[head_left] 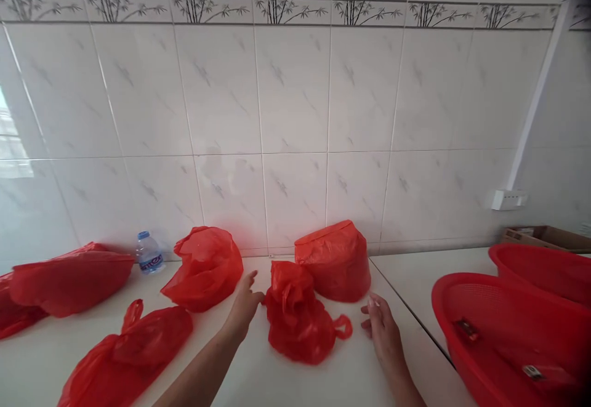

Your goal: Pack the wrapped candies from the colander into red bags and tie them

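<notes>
Facing tiled wall (295, 99), running pale and marbled across the back, carrying a bamboo border (293, 12) up high. Looking down on white counter (221, 364), stretching along below. Seeing front basket (489, 305) at right, red and perforated, overlapping rear basket (540, 265). Noting front bag (129, 351), red like the other bags, lying nearest at left. Noting left bag (74, 284) behind that, partly overlapping far-left bag (21, 314) at frame edge. Spotting cardboard box (551, 237) beyond rear basket. Seeing rear bag (203, 268) sitting near wall, left of centre. Finding plump bag (335, 262) near wall, right of centre. Finding middle bag (300, 318) lying crumpled on counter in front of plump bag, poking handle loop (349, 328) rightward. Having hands well apart, flanking middle bag. Parting fingers on left hand (246, 310), reaching beside middle bag; not telling whether touching. Curling fingers loosely on right hand (382, 327), hovering right of handle loop, near plump bag. Seeing bottle (149, 254) standing between left bag and rear bag. Spotting socket (508, 199) on wall at right. Noticing dark item (468, 329) and labelled item (533, 372) lying in front basket, too small for identifying.
</notes>
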Tool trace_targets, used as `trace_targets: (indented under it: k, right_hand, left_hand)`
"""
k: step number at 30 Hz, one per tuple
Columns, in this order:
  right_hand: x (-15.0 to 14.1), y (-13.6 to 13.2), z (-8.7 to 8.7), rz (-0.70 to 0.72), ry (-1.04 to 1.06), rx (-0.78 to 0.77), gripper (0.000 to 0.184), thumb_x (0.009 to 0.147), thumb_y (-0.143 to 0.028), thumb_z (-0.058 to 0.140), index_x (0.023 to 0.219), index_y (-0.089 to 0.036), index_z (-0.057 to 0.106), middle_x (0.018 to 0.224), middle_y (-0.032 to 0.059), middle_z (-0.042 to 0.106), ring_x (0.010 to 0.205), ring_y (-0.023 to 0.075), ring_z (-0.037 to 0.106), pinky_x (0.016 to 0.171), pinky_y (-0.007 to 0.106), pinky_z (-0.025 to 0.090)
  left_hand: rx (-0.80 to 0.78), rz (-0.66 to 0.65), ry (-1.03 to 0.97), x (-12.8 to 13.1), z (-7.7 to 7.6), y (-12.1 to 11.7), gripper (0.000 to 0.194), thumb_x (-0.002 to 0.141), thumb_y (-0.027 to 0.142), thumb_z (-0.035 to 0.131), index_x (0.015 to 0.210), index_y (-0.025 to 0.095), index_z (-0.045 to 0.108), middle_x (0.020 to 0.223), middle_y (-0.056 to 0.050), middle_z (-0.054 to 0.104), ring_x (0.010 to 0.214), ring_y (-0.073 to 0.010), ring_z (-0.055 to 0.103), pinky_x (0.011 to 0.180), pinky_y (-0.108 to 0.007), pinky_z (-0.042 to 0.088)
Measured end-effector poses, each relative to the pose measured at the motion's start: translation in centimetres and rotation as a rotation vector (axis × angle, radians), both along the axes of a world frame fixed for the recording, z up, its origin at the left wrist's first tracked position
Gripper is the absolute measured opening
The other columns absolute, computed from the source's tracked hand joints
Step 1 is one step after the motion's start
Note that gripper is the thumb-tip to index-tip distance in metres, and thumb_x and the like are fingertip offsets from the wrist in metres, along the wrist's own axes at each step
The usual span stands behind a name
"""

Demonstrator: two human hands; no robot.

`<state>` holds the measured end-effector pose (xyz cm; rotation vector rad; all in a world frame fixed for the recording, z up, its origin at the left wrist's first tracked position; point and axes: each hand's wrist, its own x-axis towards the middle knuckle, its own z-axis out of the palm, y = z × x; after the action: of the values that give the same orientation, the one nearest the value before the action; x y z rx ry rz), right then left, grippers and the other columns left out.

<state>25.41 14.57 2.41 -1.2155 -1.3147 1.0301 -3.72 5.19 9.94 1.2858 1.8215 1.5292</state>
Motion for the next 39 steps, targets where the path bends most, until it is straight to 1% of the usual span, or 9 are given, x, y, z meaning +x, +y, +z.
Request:
trace_targets:
  k: [4,9,11,15,20,25,32,35,39]
  right_hand:
    - [-0.9,-0.6,0.0,0.02,-0.031,0.049,0.063,0.085,-0.065,0.035,0.132,-0.023,0.043,0.104,0.006,0.063,0.07,0.0174,0.061,0.064,0.03,0.05]
    - [-4.4,-2.2,-0.3,0.267,-0.16,0.216,0.061,0.076,-0.043,0.061,0.132,-0.024,0.047,0.121,0.0072,0.057,0.1,0.0223,0.06,0.086,0.032,0.048]
    - [-5.4,-3.0,-0.5,0.338,-0.29,0.305,0.054,0.068,-0.024,0.064,0.121,-0.024,0.058,0.116,0.0057,0.061,0.106,0.0244,0.056,0.092,0.034,0.045]
    - [-5.1,-3.5,-0.5,0.382,-0.408,0.27,0.03,0.069,-0.011,0.047,0.086,-0.022,0.069,0.092,0.0044,0.067,0.09,0.0218,0.062,0.084,0.032,0.047]
    - [-3.3,-2.5,0.1,0.314,-0.198,0.092,0.028,0.07,-0.019,0.048,0.089,-0.022,0.068,0.098,0.0033,0.07,0.098,0.0223,0.064,0.09,0.033,0.047]
    - [-2.5,-1.9,0.6,0.318,-0.025,-0.013,0.037,0.065,-0.017,0.045,0.094,-0.022,0.068,0.108,0.0016,0.069,0.102,0.0203,0.064,0.091,0.031,0.047]
    - [-1.5,-1.9,0.6,0.402,0.252,-0.184,0.035,0.072,-0.028,0.061,0.105,-0.019,0.069,0.109,0.0053,0.068,0.085,0.0186,0.065,0.067,0.026,0.051]
    - [-0.2,-2.0,1.3,0.391,0.583,-0.264,0.034,0.074,-0.038,0.068,0.102,-0.019,0.07,0.111,0.0059,0.067,0.074,0.0144,0.061,0.056,0.022,0.047]
    - [1.2,-2.1,2.9,0.459,0.844,-0.179,0.042,0.079,-0.051,0.064,0.112,-0.026,0.062,0.116,0.0039,0.062,0.08,0.0121,0.059,0.066,0.022,0.048]
  left_hand:
    - [0.168,0.118,0.252,0.8,-1.4,-2.6,0.051,0.083,0.027,0.048,0.134,0.03,0.042,0.153,-0.007,0.029,0.143,-0.0298,0.017,0.112,-0.053,0.023]
    - [0.096,-0.422,0.959,4.0,-2.0,-3.1,0.054,0.071,0.028,0.07,0.122,0.04,0.058,0.156,0.003,0.026,0.143,-0.0352,0.016,0.114,-0.058,0.012]
    - [-0.016,-0.44,1.052,4.3,-2.6,-1.6,0.063,0.063,0.029,0.076,0.122,0.043,0.058,0.156,0.002,0.028,0.142,-0.0381,0.019,0.112,-0.062,0.011]
    - [-0.101,-0.171,0.945,1.9,-3.8,1.7,0.04,0.073,0.02,0.065,0.111,0.031,0.067,0.146,-0.01,0.044,0.138,-0.0398,0.029,0.106,-0.062,0.022]
    - [-0.147,0.157,0.76,-3.5,-4.2,2.5,0.042,0.077,0.011,0.051,0.116,0.023,0.062,0.136,-0.014,0.053,0.128,-0.0349,0.044,0.098,-0.05,0.038]
    - [-0.024,0.383,0.608,-3.2,-3.2,0.6,0.049,0.091,0.018,0.024,0.137,0.009,0.039,0.15,-0.023,0.028,0.14,-0.0348,0.023,0.109,-0.054,0.023]
    - [0.044,-0.389,0.346,5.6,-3.6,-1.5,0.053,0.052,0.023,0.078,0.103,0.036,0.068,0.139,0.001,0.053,0.133,-0.0333,0.038,0.114,-0.046,0.02]
    - [-0.009,-0.406,0.058,6.9,-4.2,-1.3,0.009,0.07,0.032,0.066,0.078,0.029,0.069,0.101,-0.006,0.072,0.105,-0.034,0.061,0.096,-0.051,0.041]
    - [-0.027,-0.386,-0.359,7.2,-4.2,-1.4,0.032,0.09,0.048,0.04,0.094,0.025,0.062,0.088,-0.007,0.07,0.081,-0.0254,0.068,0.07,-0.041,0.053]
